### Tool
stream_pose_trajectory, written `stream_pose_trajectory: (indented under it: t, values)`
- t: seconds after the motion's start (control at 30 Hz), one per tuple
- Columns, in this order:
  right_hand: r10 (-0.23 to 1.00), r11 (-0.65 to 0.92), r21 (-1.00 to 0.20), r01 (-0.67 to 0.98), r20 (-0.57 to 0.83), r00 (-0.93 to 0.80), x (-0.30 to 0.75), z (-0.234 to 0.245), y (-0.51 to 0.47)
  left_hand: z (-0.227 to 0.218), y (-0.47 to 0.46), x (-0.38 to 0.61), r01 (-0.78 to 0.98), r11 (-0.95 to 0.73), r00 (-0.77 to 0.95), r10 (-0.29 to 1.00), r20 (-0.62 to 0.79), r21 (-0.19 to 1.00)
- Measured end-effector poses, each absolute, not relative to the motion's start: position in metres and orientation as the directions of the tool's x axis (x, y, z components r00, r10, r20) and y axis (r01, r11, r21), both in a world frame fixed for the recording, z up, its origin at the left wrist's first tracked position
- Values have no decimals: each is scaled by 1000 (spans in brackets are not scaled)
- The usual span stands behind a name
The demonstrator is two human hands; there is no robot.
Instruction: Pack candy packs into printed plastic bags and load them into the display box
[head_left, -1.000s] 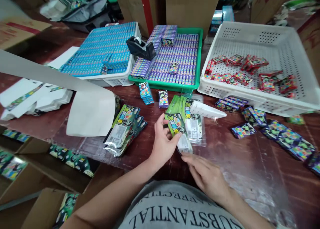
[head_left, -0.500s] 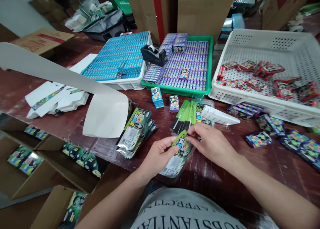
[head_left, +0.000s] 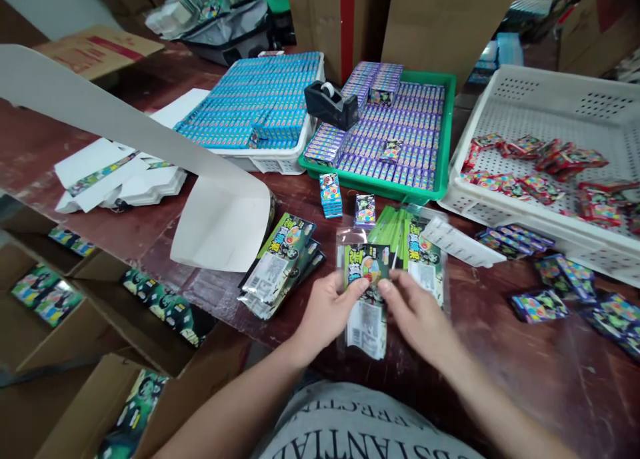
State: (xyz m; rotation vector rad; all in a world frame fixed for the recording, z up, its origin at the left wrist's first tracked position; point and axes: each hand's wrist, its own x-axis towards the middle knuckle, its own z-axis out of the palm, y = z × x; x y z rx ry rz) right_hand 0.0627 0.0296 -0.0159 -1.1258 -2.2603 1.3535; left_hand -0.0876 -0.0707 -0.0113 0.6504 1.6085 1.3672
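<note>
Hands meet close over the near edge of the counter (head_left: pixel 500 359), right in front of the person's grey shirt (head_left: pixel 360 435). The left hand (head_left: pixel 325 312) and the right hand (head_left: pixel 420 319) both pinch a clear packet (head_left: pixel 367 329) from either side, thumbs on its face. The packet faces the person, with a green printed card in its top half and a white label below.

Under the near left corner, open cardboard boxes (head_left: pixel 100 405) hold more green-printed packs. Just left of the left hand lies a fanned pile of filled packets (head_left: pixel 280 265), and touching that pile is a bent white cardboard sheet (head_left: pixel 220 229).

Just beyond the hands sits a stack of green cards in sleeves (head_left: pixel 417 249), with a white slip (head_left: pixel 457 242) lying against its right side. Toward the right edge, loose purple packs (head_left: pixel 550 272) are scattered on the bare wood.

Further back, a small stack of blue boxes (head_left: pixel 331 195) and a single purple box (head_left: pixel 365 210) stand near each other, just in front of a green tray (head_left: pixel 400 190) packed with rows of purple boxes (head_left: pixel 400 125). A black tape dispenser (head_left: pixel 331 105) rests at the tray's left rim, next to a white basket (head_left: pixel 270 160) filled with blue packs (head_left: pixel 250 105). At the far right corner a white perforated crate (head_left: pixel 540 92) holds red packs (head_left: pixel 540 165). Along the left edge lie flat white cartons (head_left: pixel 120 179).
</note>
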Motion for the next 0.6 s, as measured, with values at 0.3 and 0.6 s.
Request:
stream_pose_trajectory:
  t: [0.3, 0.6]
  values:
    - [574, 593, -660, 461, -55, -817, 36, -33, 33, -46, -99, -70, -46, 400, -719, 623, -308, 915]
    - [108, 948, -313, 56, 149, -983, -117, 13, 192, -42, -155, -71, 5, 426, -578, 740, -345, 905]
